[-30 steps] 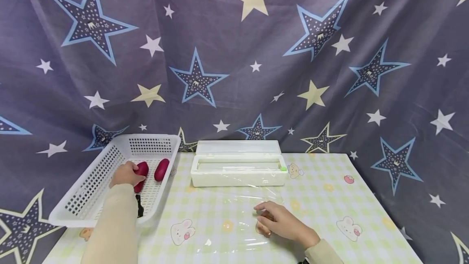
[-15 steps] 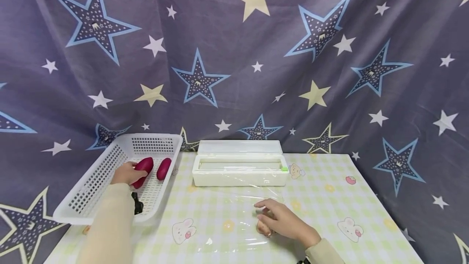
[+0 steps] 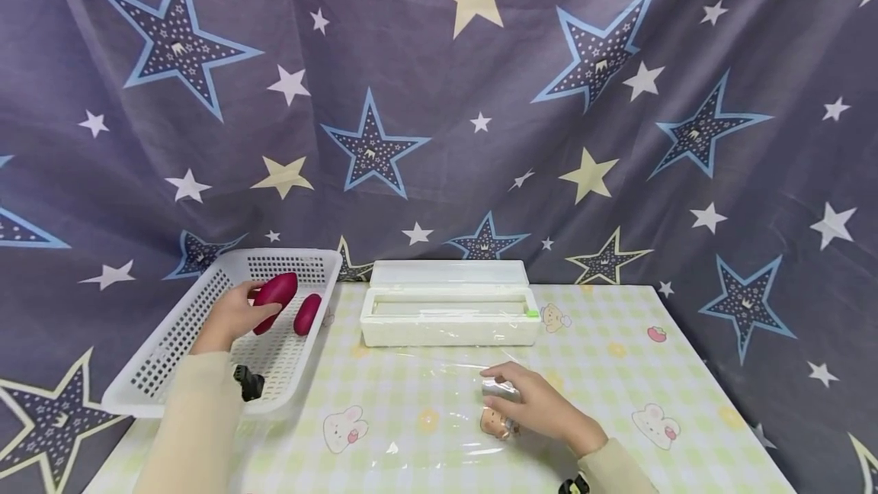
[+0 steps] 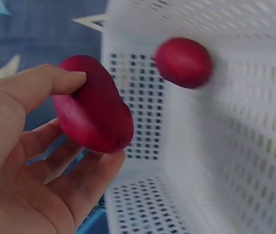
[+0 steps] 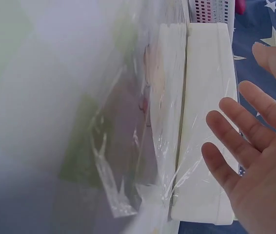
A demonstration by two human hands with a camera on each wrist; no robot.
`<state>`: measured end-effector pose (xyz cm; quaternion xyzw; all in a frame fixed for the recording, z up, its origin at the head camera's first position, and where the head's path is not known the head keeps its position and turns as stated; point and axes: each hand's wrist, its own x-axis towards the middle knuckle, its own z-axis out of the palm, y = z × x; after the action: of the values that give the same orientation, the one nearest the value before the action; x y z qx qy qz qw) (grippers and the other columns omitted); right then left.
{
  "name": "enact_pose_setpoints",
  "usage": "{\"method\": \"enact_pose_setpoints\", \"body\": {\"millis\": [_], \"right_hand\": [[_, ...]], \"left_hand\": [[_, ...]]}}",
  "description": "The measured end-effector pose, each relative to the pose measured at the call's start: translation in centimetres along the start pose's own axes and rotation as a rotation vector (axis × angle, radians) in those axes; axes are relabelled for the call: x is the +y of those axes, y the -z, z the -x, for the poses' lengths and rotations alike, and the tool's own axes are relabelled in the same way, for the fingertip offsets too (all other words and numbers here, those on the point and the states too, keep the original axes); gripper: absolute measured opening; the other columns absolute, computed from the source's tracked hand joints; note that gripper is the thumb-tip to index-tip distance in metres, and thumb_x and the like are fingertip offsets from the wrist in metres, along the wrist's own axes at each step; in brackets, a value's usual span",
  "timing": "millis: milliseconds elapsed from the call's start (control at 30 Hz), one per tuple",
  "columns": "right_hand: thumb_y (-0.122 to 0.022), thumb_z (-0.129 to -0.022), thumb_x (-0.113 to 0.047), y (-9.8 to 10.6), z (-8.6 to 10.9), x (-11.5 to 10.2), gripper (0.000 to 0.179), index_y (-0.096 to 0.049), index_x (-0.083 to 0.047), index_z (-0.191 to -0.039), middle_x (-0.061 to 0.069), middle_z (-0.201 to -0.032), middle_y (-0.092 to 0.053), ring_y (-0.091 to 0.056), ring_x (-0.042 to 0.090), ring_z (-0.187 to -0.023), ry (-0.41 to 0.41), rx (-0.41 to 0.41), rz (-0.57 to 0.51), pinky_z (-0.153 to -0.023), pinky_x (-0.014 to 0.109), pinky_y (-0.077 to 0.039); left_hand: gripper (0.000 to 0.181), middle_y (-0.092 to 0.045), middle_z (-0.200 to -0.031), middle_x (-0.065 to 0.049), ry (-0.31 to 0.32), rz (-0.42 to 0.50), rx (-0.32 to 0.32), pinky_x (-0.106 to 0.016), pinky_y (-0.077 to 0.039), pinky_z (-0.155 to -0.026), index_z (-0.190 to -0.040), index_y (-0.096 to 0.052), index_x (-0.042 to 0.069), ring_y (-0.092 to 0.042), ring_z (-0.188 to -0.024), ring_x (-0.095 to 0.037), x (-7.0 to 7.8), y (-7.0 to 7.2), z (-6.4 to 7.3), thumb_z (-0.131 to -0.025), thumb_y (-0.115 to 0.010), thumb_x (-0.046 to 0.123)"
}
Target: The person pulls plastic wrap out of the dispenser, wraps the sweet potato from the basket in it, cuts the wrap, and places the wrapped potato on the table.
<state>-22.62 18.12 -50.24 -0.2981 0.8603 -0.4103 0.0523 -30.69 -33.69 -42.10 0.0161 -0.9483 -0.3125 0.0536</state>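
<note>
My left hand [image 3: 236, 315] grips a smooth purple-red oblong that looks like a sweet potato [image 4: 91, 105], thumb on one side and fingers on the other. It is raised above the white perforated basket [image 3: 147, 395]. A second sweet potato [image 3: 307, 315] lies in the basket by its right wall. My right hand [image 3: 538, 406] is over the front of the table, nearest a sheet of clear cling film [image 3: 411, 448]. Its fingers look spread, with nothing between them, in the right wrist view. The film stretches forward from a white dispenser box [image 3: 449, 332], whose lid stands up.
A checked tablecloth [image 3: 604, 372] with cartoon prints covers the table. Behind it hangs a dark star-patterned curtain [image 3: 439, 59]. Black wrist devices show at the left wrist [image 3: 248, 383] and the right wrist [image 3: 575, 485].
My left hand has lifted the sweet potato up from the basket floor, slightly to the right. The right hand has shifted a little up over the film. The second sweet potato stays in place.
</note>
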Motion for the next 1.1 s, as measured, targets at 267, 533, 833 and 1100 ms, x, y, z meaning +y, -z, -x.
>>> {"method": "enact_pose_setpoints", "body": {"millis": [267, 533, 833, 1100], "right_hand": [[-0.066, -0.098, -0.031, 0.2, -0.5, -0.3, 0.039, -0.059, -0.016, -0.134, 0.0, -0.135, -0.06, -0.057, 0.035, -0.12, 0.026, 0.01, 0.002, -0.098, 0.056, -0.047], [-0.065, -0.098, -0.039, 0.1, -1.7, -0.7, 0.043, -0.057, -0.019, -0.136, -0.001, -0.136, -0.058, -0.056, 0.035, -0.121, 0.055, 0.01, -0.013, -0.097, 0.056, -0.048], [-0.066, -0.098, -0.033, -0.1, -2.6, -1.4, 0.04, -0.058, -0.019, -0.135, -0.004, -0.134, -0.059, -0.058, 0.026, -0.119, 0.071, 0.015, 0.025, -0.098, 0.053, -0.048], [-0.07, -0.096, -0.031, 0.0, -3.3, -2.1, 0.042, -0.058, -0.019, -0.135, -0.005, -0.134, -0.06, -0.059, 0.024, -0.119, 0.095, 0.046, 0.028, -0.095, 0.052, -0.05]], "left_hand": [[0.067, -0.058, -0.123, -0.034, -0.129, -0.013, 0.083, -0.053, -0.057, -0.078, -0.138, -0.048, -0.01, -0.061, -0.102, -0.047, 3.7, 0.9, 2.1, -0.091, -0.073, 0.03], [0.061, -0.057, -0.129, -0.03, -0.225, 0.039, 0.148, -0.048, -0.06, -0.071, -0.139, -0.052, -0.004, -0.067, -0.098, -0.045, 5.9, 0.6, 3.9, -0.09, -0.075, 0.023], [0.054, -0.062, -0.121, -0.023, -0.362, 0.078, 0.236, -0.05, -0.059, -0.075, -0.133, -0.06, 0.0, -0.067, -0.093, -0.039, 7.1, -1.6, 5.1, -0.084, -0.08, 0.012], [0.054, -0.066, -0.118, -0.016, -0.48, 0.098, 0.23, -0.045, -0.058, -0.073, -0.128, -0.065, 0.003, -0.066, -0.088, -0.027, 9.4, -4.4, 6.6, -0.078, -0.084, 0.009]]}}
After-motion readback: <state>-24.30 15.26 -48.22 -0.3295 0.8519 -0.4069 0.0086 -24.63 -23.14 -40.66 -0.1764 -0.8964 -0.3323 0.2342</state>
